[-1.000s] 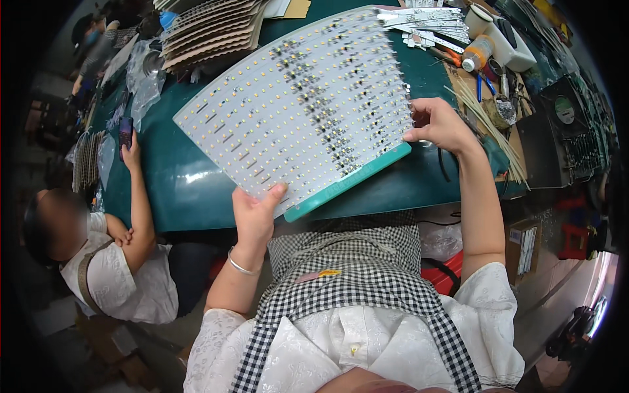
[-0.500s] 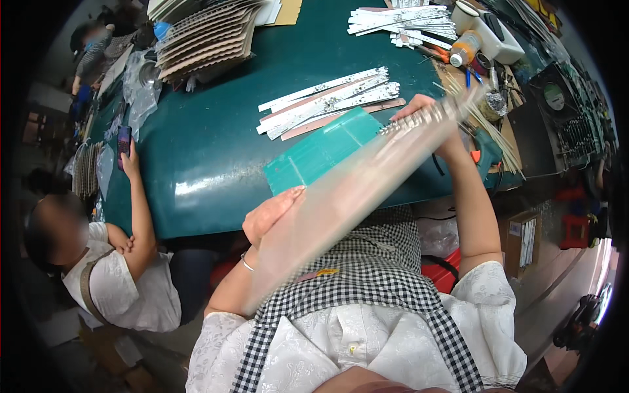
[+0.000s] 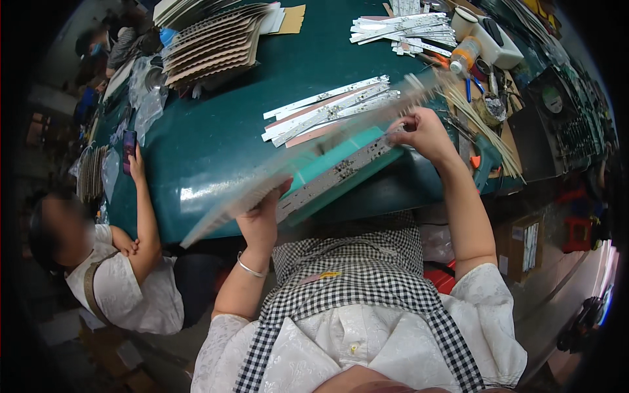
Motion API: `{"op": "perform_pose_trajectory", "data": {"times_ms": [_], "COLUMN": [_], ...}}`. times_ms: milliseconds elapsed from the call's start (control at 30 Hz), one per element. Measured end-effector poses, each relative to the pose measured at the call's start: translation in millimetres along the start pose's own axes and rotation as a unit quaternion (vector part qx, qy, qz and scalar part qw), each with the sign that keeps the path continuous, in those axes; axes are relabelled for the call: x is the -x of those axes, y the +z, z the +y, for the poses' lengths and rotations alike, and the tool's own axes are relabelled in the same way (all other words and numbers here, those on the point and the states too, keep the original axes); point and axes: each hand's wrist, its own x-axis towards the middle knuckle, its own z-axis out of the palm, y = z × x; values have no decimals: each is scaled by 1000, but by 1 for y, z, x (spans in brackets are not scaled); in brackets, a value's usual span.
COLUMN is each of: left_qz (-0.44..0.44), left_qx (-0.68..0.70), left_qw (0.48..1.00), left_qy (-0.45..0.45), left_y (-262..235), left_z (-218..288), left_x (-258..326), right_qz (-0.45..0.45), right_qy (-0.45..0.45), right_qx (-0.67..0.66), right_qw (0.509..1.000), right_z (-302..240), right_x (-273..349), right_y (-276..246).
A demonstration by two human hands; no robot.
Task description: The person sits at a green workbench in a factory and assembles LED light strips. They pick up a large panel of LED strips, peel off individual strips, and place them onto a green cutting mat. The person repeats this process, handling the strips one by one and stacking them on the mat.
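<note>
I hold a large white panel of LED strips (image 3: 229, 203) tilted up on edge over the table's near side; it is blurred by motion. My left hand (image 3: 262, 219) grips its lower left end, and my right hand (image 3: 422, 131) pinches its upper right end. Under the panel a teal mat (image 3: 350, 152) lies on the dark green table (image 3: 216, 124), with a single LED strip (image 3: 327, 180) along its near edge. Several loose LED strips (image 3: 327, 108) lie just beyond the mat.
Another person sits at the left, one hand at a phone (image 3: 129, 141) on the table. Fanned brown boards (image 3: 209, 42) are stacked at the far left, white strips (image 3: 406, 26) at the back. An orange-capped bottle (image 3: 464, 56), tools and thin sticks (image 3: 481, 124) crowd the right side.
The panel lay flat and face up on the mat a second ago. I have lifted and tilted it on edge, uncovering the mat and several loose strips on the table.
</note>
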Motion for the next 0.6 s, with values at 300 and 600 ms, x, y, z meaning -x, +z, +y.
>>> {"op": "perform_pose_trajectory", "data": {"times_ms": [300, 600], "left_qz": [185, 283], "left_qx": [98, 68], "left_qw": [972, 940], "left_qy": [-106, -177], "left_y": [-68, -109], "left_z": [16, 9], "left_x": [-6, 30], "right_qz": [4, -49], "right_qy": [-214, -380], "right_qx": [275, 300], "right_qw": [937, 874], "right_z": [-21, -42], "right_x": [6, 5], "right_y": [6, 66]}}
